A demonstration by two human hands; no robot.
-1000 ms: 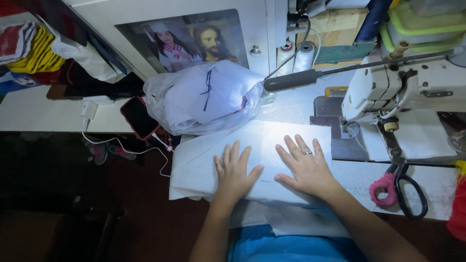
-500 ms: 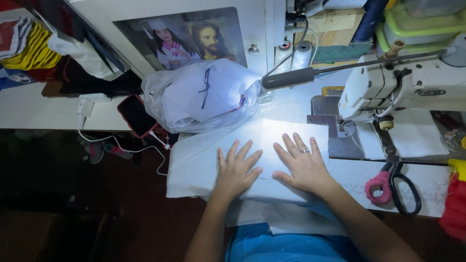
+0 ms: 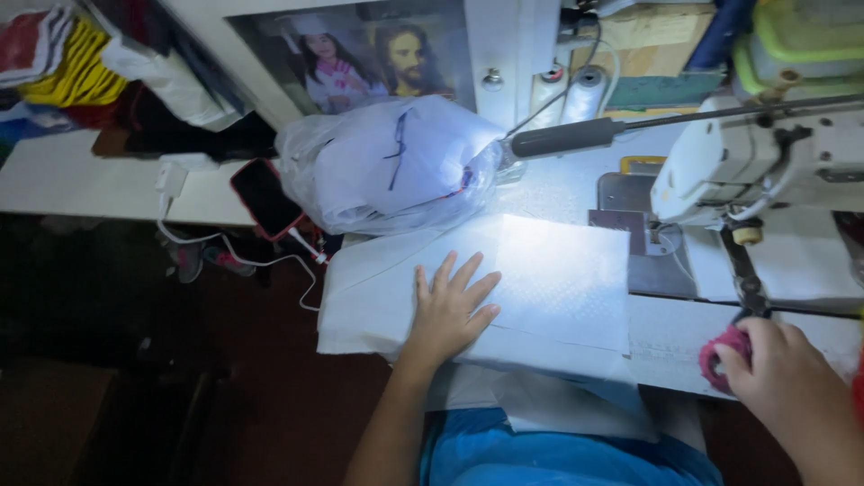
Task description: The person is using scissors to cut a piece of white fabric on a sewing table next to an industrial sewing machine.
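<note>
right hand hiding pink scissors

head view | looks steeply down, close | over sewing table edge | single view

A white sewing table carries a white sewing machine at the far right, a stack of white fabric in the near middle, and a clear plastic bag of cloth far left of it.
</note>
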